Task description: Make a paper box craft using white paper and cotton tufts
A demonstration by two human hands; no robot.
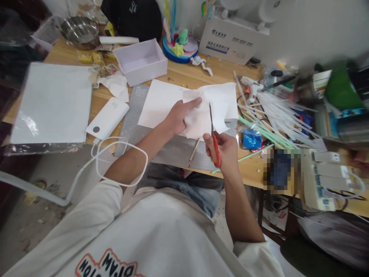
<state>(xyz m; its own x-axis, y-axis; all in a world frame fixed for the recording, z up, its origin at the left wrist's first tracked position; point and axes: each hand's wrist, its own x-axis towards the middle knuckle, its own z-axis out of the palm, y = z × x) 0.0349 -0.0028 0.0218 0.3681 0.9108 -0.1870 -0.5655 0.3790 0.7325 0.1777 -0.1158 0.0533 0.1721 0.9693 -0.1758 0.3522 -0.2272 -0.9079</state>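
Note:
My left hand (181, 114) pinches a piece of white paper (198, 120) by its left side, thumb on top. In my right hand (224, 150) are scissors with red-orange handles (217, 151), their dark blade pointing away from me against the paper. A curved flap of the paper hangs to the right of the blade. Under the held paper lie more white sheets (158, 103) on a grey cutting mat (173, 148). A thin wooden stick (194, 149) rests on the mat between my hands.
A white power bank (108, 117) with a looping cable (146, 163) is left of the mat. Behind stand an open white box (144, 63) and a blue round clay piece (180, 48). A glue gun (252, 87), glue sticks (282, 115) and a power strip (319, 181) are right.

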